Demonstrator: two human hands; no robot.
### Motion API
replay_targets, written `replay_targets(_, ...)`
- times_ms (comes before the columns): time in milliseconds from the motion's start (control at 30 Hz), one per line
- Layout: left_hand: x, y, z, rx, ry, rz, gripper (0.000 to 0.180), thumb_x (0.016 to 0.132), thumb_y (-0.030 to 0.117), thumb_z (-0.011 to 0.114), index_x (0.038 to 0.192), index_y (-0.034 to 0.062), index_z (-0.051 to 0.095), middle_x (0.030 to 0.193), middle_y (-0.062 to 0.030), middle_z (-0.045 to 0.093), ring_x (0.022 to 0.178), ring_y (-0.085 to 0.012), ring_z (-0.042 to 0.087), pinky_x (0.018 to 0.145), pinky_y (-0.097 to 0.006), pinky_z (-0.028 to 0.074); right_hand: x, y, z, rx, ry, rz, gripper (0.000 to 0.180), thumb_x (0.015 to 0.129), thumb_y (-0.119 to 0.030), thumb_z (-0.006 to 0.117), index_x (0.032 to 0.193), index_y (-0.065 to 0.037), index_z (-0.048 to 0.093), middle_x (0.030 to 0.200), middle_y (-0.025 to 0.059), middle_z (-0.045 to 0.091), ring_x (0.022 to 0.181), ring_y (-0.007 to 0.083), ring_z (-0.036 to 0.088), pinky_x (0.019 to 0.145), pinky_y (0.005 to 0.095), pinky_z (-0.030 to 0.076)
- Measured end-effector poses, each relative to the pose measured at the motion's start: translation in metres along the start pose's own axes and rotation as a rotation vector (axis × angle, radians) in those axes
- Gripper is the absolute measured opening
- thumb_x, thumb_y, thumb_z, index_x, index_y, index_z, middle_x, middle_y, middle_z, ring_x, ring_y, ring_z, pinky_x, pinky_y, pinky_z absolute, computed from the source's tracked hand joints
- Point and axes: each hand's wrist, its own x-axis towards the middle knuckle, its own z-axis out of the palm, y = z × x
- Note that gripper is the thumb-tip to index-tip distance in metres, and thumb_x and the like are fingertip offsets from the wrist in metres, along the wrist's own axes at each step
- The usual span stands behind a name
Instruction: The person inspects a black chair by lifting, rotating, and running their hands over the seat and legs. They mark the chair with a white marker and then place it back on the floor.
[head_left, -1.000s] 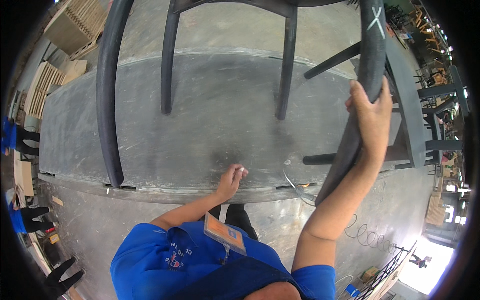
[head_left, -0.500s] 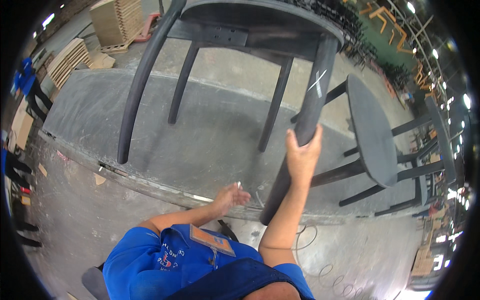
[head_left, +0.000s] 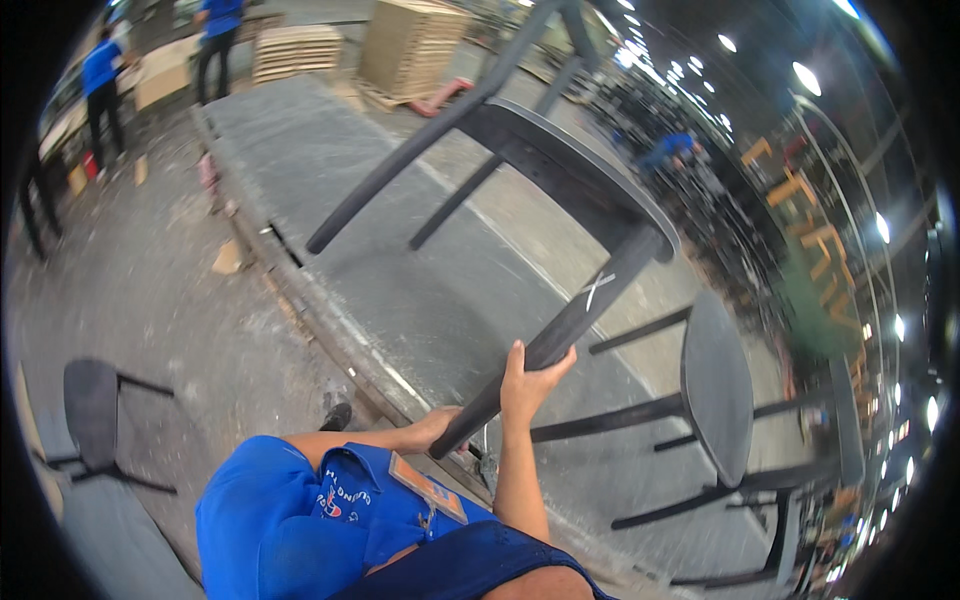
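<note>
A dark grey wooden chair (head_left: 565, 165) is tilted, one thick leg (head_left: 560, 335) reaching toward me. A white cross-shaped mark shows on that leg. My right hand (head_left: 530, 388) is wrapped round the leg below the mark, thumb and fingers on opposite sides. At the leg's lower end is my left hand (head_left: 432, 430), its fingers mostly hidden behind the wood, so whether it grips the leg or a small thing cannot be told.
Under the chair runs a long grey bench (head_left: 300, 130). To the right, another dark chair (head_left: 718, 390) lies on its side. A dark seat (head_left: 92, 412) stands at lower left. Stacked boards (head_left: 410, 50) and people in blue shirts (head_left: 100, 65) are farther back.
My view has turned, and the held chair is now more tilted. My left hand, apart from the leg earlier with a small white thing at its fingertips, has come to the leg's lower end.
</note>
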Motion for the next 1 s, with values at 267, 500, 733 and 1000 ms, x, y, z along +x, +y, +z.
replay_targets(267,-0.121,-0.005,-0.096,0.282,0.793,0.466,0.03,0.097,0.026,0.04,0.091,0.0013,0.056,0.078,-0.0095,0.06,0.067,-0.0209,0.06,0.063,-0.034,0.049,-0.027,0.078,-0.008,0.28,-0.212,-0.092,0.057,0.093,-0.04,0.053,0.132,-0.002,0.038,0.123,0.0125,0.044,0.098,0.022,0.054,0.084,0.033,0.043)
replay_targets(500,-0.139,-0.002,-0.138,0.426,1.316,0.753,0.034,0.098,0.03,0.038,0.087,0.0023,0.055,0.074,-0.0047,0.053,0.071,-0.0133,0.05,0.064,-0.03,0.04,0.075,0.206,-0.008,0.603,-0.108,0.538,0.079,0.088,-0.069,0.034,0.122,0.002,0.047,0.111,0.0168,0.054,0.099,0.0294,0.056,0.082,0.0378,0.046)
replay_targets(733,-0.155,0.016,-0.15,0.346,1.409,0.722,0.034,0.097,0.032,0.039,0.086,0.0031,0.054,0.067,-0.0021,0.048,0.063,-0.0111,0.046,0.058,-0.028,0.038,0.081,0.184,0.012,0.826,-0.206,0.51,0.079,0.084,-0.075,0.034,0.093,0.001,0.055,0.079,0.0108,0.056,0.069,0.0237,0.056,0.066,0.0355,0.046)
replay_targets(1000,-0.139,0.088,-0.161,0.028,1.012,0.623,0.037,0.097,0.037,0.038,0.088,0.0036,0.051,0.061,-0.0107,0.054,0.042,-0.0223,0.055,0.039,-0.033,0.047,0.076,0.088,-0.048,0.42,0.04,0.226,0.068,0.088,-0.065,0.045,0.096,0.002,0.054,0.074,0.009,0.056,0.063,0.0175,0.055,0.058,0.0293,0.045)
